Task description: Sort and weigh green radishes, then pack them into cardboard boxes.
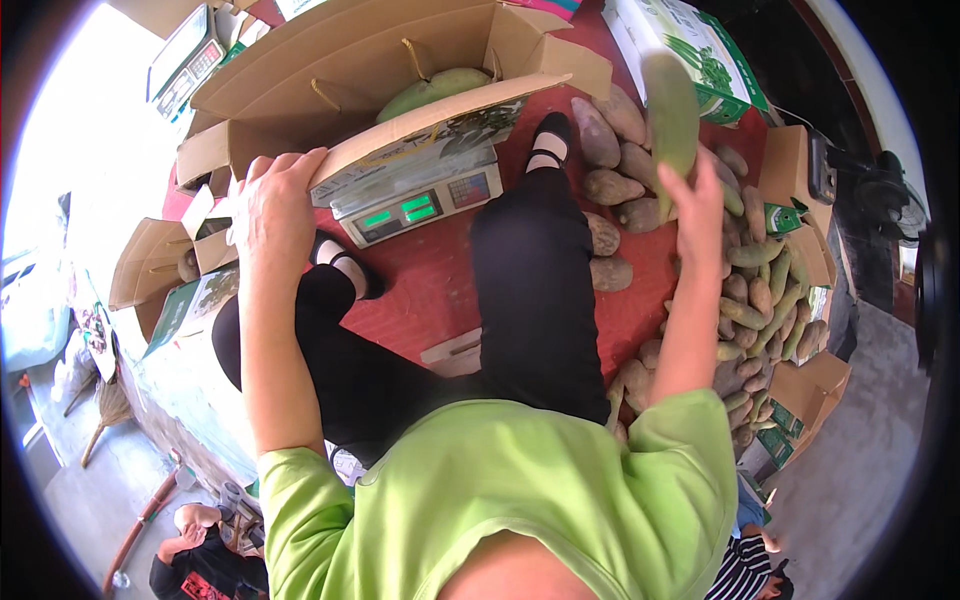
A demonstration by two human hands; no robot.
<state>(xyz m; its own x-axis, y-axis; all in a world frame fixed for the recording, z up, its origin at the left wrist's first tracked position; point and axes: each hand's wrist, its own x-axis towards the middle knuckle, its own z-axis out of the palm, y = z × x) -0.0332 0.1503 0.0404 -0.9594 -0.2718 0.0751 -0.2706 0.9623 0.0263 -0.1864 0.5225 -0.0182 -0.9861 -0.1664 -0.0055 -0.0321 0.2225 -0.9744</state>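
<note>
My right hand (697, 200) grips the lower end of a long green gourd-like vegetable (672, 110), held upright above the pile on the right. Part of it is blurred. My left hand (275, 205) is curled over the near left edge of an open cardboard box (350, 85) with cord handles. Inside the box lies another large green vegetable (435, 90), partly hidden by the near wall. Below the box stands a digital scale (415, 210) with lit green displays.
Several brownish and green root-like vegetables (765, 300) are heaped on the red floor covering (420, 300) to my right. A white and green carton (690, 50) stands behind them. Smaller open boxes (150, 265) are at the left. Other people (215, 550) are at the lower rim.
</note>
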